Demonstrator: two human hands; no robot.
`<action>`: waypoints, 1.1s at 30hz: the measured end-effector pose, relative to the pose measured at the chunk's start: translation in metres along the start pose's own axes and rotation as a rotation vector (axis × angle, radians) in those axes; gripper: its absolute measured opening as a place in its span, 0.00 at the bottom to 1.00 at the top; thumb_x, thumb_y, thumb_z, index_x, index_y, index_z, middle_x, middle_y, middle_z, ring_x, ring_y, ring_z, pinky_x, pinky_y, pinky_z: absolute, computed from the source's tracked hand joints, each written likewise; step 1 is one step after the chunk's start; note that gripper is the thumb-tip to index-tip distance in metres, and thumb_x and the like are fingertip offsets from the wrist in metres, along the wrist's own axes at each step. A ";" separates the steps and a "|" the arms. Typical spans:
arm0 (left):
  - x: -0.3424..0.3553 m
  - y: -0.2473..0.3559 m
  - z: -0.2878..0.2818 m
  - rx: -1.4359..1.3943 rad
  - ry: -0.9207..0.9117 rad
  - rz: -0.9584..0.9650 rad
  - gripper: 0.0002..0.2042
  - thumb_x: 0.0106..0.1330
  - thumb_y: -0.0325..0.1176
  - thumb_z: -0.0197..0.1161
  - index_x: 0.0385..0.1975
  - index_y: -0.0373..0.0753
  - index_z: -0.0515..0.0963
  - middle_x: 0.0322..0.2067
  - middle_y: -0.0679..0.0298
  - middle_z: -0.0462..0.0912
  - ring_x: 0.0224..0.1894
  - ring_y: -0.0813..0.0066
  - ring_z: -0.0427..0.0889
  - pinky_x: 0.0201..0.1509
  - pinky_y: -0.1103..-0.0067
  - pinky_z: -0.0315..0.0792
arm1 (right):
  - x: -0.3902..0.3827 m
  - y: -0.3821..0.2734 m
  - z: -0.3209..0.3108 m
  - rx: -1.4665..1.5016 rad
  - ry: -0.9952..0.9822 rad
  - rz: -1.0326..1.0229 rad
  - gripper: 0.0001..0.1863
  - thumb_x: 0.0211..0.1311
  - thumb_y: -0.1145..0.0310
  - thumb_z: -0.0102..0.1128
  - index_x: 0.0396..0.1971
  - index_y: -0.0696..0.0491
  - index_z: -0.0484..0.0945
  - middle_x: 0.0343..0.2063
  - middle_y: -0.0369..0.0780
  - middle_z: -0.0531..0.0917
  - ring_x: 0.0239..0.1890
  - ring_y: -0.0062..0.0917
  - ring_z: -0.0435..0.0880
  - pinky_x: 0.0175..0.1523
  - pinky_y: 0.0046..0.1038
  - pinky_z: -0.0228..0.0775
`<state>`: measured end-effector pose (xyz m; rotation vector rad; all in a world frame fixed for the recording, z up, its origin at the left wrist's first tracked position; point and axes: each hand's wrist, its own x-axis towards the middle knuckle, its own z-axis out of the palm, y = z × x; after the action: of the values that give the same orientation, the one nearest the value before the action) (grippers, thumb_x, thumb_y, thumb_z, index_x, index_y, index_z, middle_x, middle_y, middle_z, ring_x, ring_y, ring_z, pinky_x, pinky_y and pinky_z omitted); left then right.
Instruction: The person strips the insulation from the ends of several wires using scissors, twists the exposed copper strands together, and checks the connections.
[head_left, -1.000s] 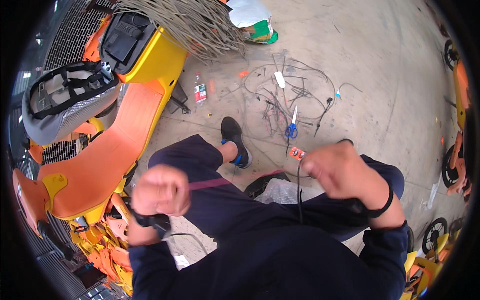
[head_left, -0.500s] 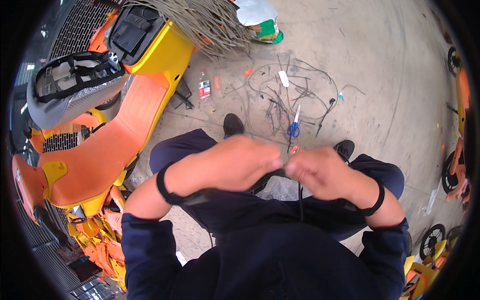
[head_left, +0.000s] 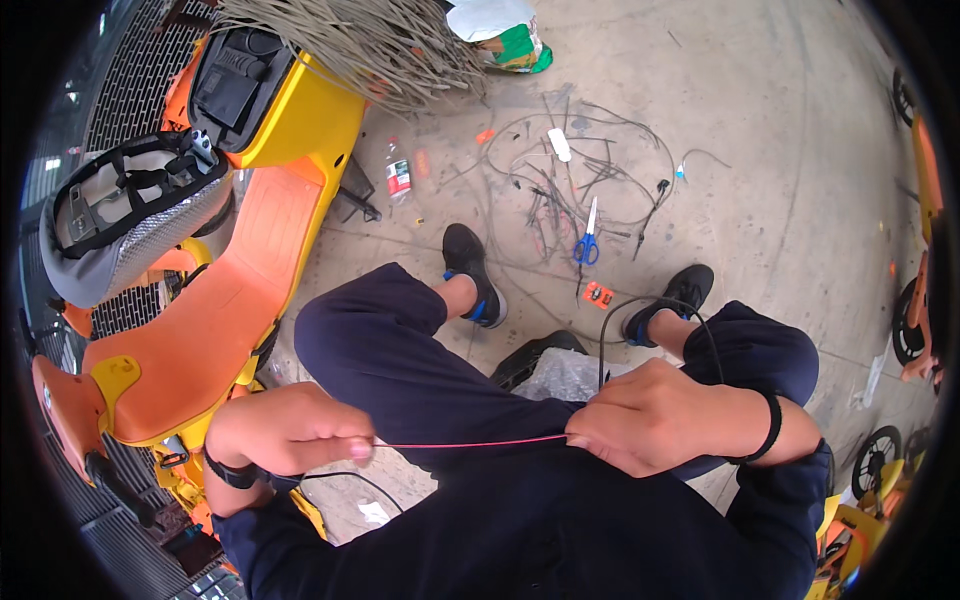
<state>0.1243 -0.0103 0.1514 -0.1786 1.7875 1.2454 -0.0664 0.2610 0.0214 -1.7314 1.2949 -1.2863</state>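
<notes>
A thin red wire (head_left: 470,444) runs taut and nearly level in front of my torso. My left hand (head_left: 295,428) is closed on one end, thumb and fingers pinched together. My right hand (head_left: 640,415) grips the other end in a closed fist. From the right hand a black cable (head_left: 650,299) arches up and over the right thigh. Another stretch of dark cable (head_left: 360,477) curves below my left wrist; where it joins is hidden. Blue-handled scissors (head_left: 588,245) lie on the floor between and beyond my feet.
Cut cable pieces (head_left: 600,165) litter the floor around a white tag (head_left: 559,145). A plastic bottle (head_left: 398,175) lies left of them. An orange-and-yellow scooter body (head_left: 200,345) stands at left, with a bundle of grey cables (head_left: 390,50) beyond. Clear plastic wrap (head_left: 560,375) sits between my legs.
My hands were close together above my lap; now they are wide apart, the left drawn back and leftward. The red wire shows stretched between them, and the black cable loop now arches over my right leg.
</notes>
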 end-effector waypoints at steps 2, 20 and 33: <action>-0.018 -0.011 -0.004 -0.065 -0.006 -0.034 0.09 0.70 0.33 0.52 0.31 0.36 0.75 0.22 0.60 0.77 0.25 0.63 0.77 0.30 0.75 0.69 | 0.000 0.000 -0.006 0.008 -0.007 -0.008 0.06 0.53 0.71 0.64 0.28 0.55 0.75 0.16 0.38 0.76 0.17 0.30 0.77 0.19 0.29 0.67; 0.181 0.002 0.000 0.355 1.239 0.828 0.08 0.68 0.31 0.50 0.41 0.37 0.74 0.32 0.57 0.81 0.35 0.56 0.81 0.47 0.66 0.73 | 0.020 0.034 0.012 0.051 0.129 0.242 0.08 0.65 0.70 0.50 0.26 0.55 0.73 0.17 0.43 0.74 0.21 0.41 0.75 0.27 0.36 0.67; 0.064 0.004 0.015 0.028 0.168 0.267 0.10 0.70 0.34 0.51 0.27 0.37 0.72 0.19 0.57 0.73 0.25 0.56 0.75 0.29 0.70 0.67 | 0.005 0.001 -0.015 -0.171 -0.002 0.020 0.05 0.52 0.72 0.63 0.26 0.55 0.76 0.14 0.38 0.73 0.14 0.30 0.75 0.18 0.29 0.64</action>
<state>0.0946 0.0261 0.1057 -0.0296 2.0227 1.4265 -0.0805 0.2570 0.0273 -1.8297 1.4535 -1.1913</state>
